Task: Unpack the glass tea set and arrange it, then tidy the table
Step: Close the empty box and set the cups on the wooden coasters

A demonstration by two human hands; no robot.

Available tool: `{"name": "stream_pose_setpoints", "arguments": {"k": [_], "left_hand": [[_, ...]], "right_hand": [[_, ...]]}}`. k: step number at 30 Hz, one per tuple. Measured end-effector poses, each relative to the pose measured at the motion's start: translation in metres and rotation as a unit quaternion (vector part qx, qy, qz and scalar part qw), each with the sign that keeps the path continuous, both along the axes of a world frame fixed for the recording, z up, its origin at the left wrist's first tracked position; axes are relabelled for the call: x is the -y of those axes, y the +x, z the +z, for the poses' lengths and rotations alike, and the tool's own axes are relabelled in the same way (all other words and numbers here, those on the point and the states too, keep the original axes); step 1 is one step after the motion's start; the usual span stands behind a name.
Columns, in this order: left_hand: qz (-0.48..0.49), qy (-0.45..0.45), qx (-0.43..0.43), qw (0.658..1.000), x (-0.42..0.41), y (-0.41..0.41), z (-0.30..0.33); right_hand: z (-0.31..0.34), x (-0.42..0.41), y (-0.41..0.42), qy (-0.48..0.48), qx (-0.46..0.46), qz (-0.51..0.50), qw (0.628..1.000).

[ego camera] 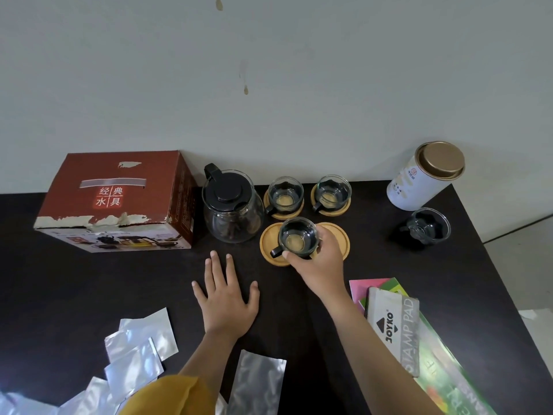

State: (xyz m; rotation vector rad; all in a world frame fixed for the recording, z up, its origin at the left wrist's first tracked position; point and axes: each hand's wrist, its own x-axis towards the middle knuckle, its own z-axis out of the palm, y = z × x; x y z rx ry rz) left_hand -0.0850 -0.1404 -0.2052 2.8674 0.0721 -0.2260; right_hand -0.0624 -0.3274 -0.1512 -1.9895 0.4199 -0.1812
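One upright glass cup [296, 239], handle leftward, in right fingers [324, 235]; left fingers [220, 265] spread flat.

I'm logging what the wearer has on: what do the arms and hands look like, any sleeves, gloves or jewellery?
Both hands, left hand and right hand, are bare: no gloves, rings or watch visible. Forearms are uncovered. A mustard-yellow fabric sleeve shows at the left arm's lower edge.

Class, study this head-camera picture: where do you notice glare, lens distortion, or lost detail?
Head view: glare whitens the foil pouches at lower left; wide-angle distortion tilts the white tin outward and bows the table edge; the bare glass cup nearly vanishes against the dark top; lighting is soft, shadows faint.
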Motion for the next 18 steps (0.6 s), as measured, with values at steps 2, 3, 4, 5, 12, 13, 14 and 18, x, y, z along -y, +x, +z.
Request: {"name": "stream_pose_setpoints", "arguments": {"k": [2, 3, 4, 5, 12, 13, 14, 18], "left_hand": [[0.000, 0.002, 0.003, 1.000, 0.000, 0.000, 0.000], [-0.001, 0.002, 0.003, 1.000, 0.000, 0.000, 0.000], [0.000, 0.002, 0.003, 1.000, 0.000, 0.000, -0.001], [0.001, 0.002, 0.004, 1.000, 0.000, 0.000, -0.001], [0.003, -0.001, 0.009, 1.000, 0.001, 0.000, -0.002], [0.002, 0.000, 0.009, 1.000, 0.000, 0.000, -0.002], [0.001, 0.001, 0.009, 1.000, 0.000, 0.000, -0.002], [0.000, -0.001, 0.011, 1.000, 0.000, 0.000, -0.002]], "right_hand": [[-0.001, -0.005, 0.003, -0.002, -0.004, 0.003, 1.000], [-0.001, -0.007, 0.005, -0.003, -0.005, 0.007, 1.000], [-0.001, -0.008, 0.006, -0.005, -0.007, 0.011, 1.000], [-0.001, -0.010, 0.007, -0.006, -0.007, 0.015, 1.000], [0.002, -0.011, 0.006, -0.029, -0.035, 0.049, 0.998], [0.001, -0.010, 0.005, -0.030, -0.049, 0.056, 0.997], [0.001, -0.007, 0.002, -0.027, -0.060, 0.060, 0.996], [0.001, 0.013, -0.015, -0.006, -0.053, -0.010, 0.999]]}}
